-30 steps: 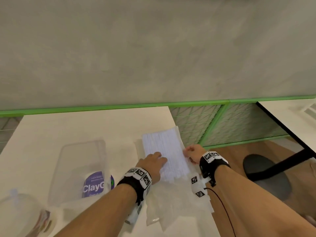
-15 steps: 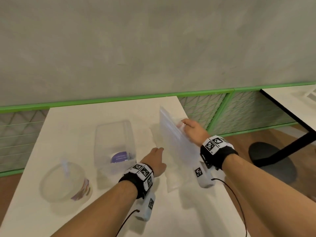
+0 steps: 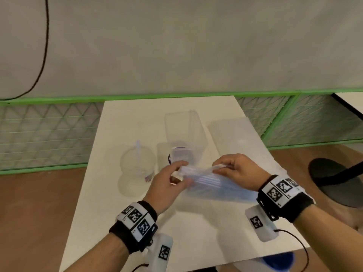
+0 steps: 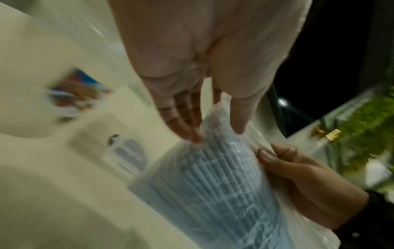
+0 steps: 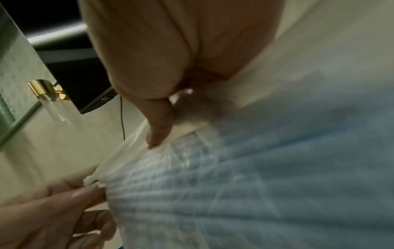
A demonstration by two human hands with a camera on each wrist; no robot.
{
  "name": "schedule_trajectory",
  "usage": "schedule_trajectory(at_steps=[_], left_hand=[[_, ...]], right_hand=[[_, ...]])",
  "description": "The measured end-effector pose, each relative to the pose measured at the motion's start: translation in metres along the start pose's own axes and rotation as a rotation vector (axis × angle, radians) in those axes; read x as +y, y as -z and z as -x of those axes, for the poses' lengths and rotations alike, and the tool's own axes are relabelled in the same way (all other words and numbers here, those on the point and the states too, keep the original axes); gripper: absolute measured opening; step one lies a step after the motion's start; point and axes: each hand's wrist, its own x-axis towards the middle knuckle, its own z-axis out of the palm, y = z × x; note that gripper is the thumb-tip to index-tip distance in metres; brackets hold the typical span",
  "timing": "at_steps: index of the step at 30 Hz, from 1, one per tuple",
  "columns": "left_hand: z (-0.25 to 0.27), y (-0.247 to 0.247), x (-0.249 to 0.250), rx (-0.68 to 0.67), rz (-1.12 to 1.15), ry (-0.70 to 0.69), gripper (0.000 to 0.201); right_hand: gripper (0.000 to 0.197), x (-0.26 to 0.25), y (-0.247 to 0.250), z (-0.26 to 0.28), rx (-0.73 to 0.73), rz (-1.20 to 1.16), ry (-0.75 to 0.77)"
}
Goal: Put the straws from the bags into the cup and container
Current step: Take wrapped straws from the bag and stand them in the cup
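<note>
Head view: a clear bag (image 3: 214, 185) packed with pale blue straws (image 3: 208, 180) is being held just above the white counter (image 3: 117, 222), slightly below the centre of the frame. Its upper edge is being pinched by the left hand (image 3: 167, 183) at the left corner, and by the right hand (image 3: 237, 173) further right along the same edge, so both sets of fingers are being kept curled onto the plastic. In the left wrist view the film is being gripped between the left fingers (image 4: 187, 128) and thumb, with the straws (image 4: 215, 185) lying parallel inside the bag (image 4: 266, 202); the right hand (image 4: 302, 182) is being shown at the lower right of that frame. In the right wrist view the bag edge (image 5: 127, 151) is being pressed under the right thumb, and the left hand (image 5: 53, 210) is being seen at the lower left.

A clear container (image 3: 184, 136) is being seen on the counter just above the hands, and a clear cup (image 3: 137, 161) with one straw in it to their left. A second flat bag (image 3: 239, 138) is lying on the counter at the upper right of the hands. All three views are being blurred slightly.
</note>
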Motion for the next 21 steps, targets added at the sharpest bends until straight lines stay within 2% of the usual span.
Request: schedule_trajectory(at_steps=[2, 5, 9, 13, 16, 19, 21], left_hand=[[0.016, 0.02, -0.012, 0.099, 0.059, -0.017, 0.029], [0.033, 0.043, -0.033, 0.176, 0.138, 0.035, 0.026], [0.048, 0.057, -0.052, 0.244, 0.18, 0.133, 0.025], [0.055, 0.06, -0.06, 0.305, 0.103, 0.159, 0.019], [0.054, 0.061, -0.064, 0.372, -0.026, 0.113, 0.018], [0.056, 0.06, -0.062, 0.374, 0.004, 0.121, 0.016], [0.059, 0.06, -0.062, 0.322, 0.047, 0.114, 0.011]], right_hand=[[0.006, -0.006, -0.024, -0.008, -0.037, -0.028, 0.028], [0.008, -0.01, -0.056, -0.021, -0.089, -0.045, 0.049], [0.015, -0.008, -0.084, -0.036, -0.192, 0.096, 0.1], [0.023, -0.014, -0.099, -0.043, -0.251, 0.21, 0.098], [0.032, -0.031, -0.108, -0.045, -0.232, 0.135, 0.152], [0.036, -0.058, -0.12, -0.046, -0.239, 0.085, 0.227], [0.032, -0.069, -0.129, -0.046, -0.242, 0.086, 0.227]])
